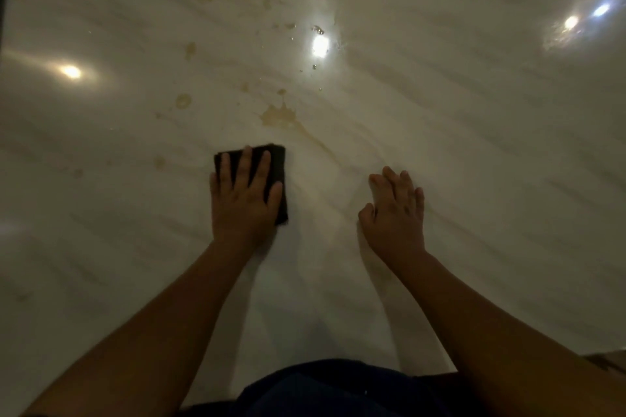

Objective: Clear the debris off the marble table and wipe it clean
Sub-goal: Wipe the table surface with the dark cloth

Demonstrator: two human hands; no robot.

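**Left hand flat on the cloth, right hand flat on the marble**

From my seat I see the left hand [245, 200] palm down on a dark cloth [277, 162]. Its fingers [245, 162] are straight and a little spread, pressing the cloth to the table and not curled round it. The right hand [394, 213] holds nothing. It rests palm down on the bare stone, fingers [403, 183] straight and close together, thumb drawn in at the side.

The table [474, 145] is pale marble with soft grey veins, glossy enough to throw back bright lamp reflections [320, 44]. Brownish stains [279, 115] lie scattered beyond the cloth, the largest splash just past its far right corner and others trailing toward the far edge. A few clear drops [317, 30] sit near the brightest glare. Dark clothing [321, 386] shows at the near edge.

The cloth is folded into a near-square pad near the middle of the table. Its slightly longer side runs away from me, in line with the left hand, and its far edge faces the stains.
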